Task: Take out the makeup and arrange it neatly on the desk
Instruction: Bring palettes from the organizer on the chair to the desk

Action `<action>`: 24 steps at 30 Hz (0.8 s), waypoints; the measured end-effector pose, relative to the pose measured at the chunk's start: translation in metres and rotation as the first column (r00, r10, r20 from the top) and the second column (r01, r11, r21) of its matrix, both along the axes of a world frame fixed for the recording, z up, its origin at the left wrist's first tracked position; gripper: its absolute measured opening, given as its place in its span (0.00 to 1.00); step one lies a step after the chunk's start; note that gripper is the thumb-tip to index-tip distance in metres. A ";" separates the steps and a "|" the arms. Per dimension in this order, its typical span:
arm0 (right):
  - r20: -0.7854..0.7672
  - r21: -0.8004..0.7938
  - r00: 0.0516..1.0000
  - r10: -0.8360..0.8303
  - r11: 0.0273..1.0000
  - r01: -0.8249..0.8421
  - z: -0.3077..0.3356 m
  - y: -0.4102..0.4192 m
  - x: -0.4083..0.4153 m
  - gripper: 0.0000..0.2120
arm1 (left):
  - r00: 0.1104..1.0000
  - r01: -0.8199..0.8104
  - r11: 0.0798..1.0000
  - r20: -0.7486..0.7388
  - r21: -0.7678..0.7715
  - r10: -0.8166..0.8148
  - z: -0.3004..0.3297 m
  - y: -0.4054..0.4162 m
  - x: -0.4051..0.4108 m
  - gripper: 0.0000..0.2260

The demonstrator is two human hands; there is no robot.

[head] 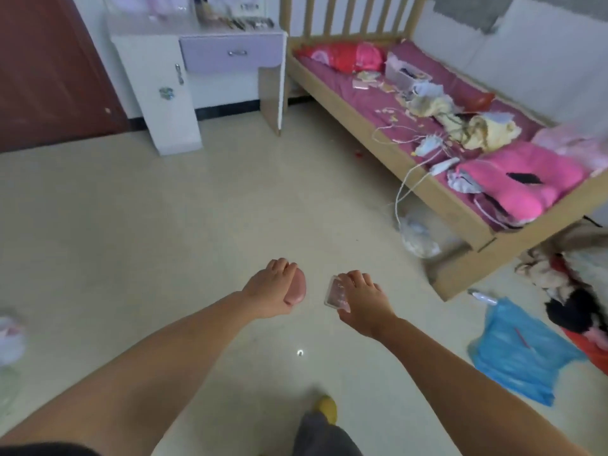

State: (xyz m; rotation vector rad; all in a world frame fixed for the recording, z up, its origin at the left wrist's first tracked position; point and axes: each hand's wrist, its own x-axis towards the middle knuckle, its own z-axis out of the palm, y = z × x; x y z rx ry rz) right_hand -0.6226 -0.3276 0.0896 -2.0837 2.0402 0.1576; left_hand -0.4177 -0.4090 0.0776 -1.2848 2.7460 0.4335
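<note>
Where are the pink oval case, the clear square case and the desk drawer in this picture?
pink oval case (296, 289): head view, on its rounded side showing past the left hand's fingers.
clear square case (336, 292): head view, on its flat transparent face.
desk drawer (230, 54): head view, on the lilac front near the handle.

Your left hand (268, 287) is hiding most of the pink case (296, 289); items on the desk (197, 34) are blurring beyond recognition.

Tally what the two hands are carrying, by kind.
Pink oval case, in the left hand: 1
Clear flat case, in the right hand: 1
Total: 2
</note>
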 end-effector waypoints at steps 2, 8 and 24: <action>0.006 0.000 0.997 0.072 0.997 -0.072 -0.001 -0.050 0.017 0.31 | 0.997 -0.078 0.997 0.000 -0.006 0.078 -0.004 -0.032 0.022 0.30; 0.007 -0.032 0.951 0.308 0.951 -0.308 -0.007 -0.209 0.054 0.30 | 0.959 -0.285 0.958 -0.002 -0.032 0.285 -0.007 -0.149 0.068 0.32; -0.025 -0.063 0.821 0.570 0.819 -0.571 -0.004 -0.612 0.129 0.28 | 0.822 -0.568 0.823 -0.048 -0.009 0.567 -0.007 -0.468 0.145 0.36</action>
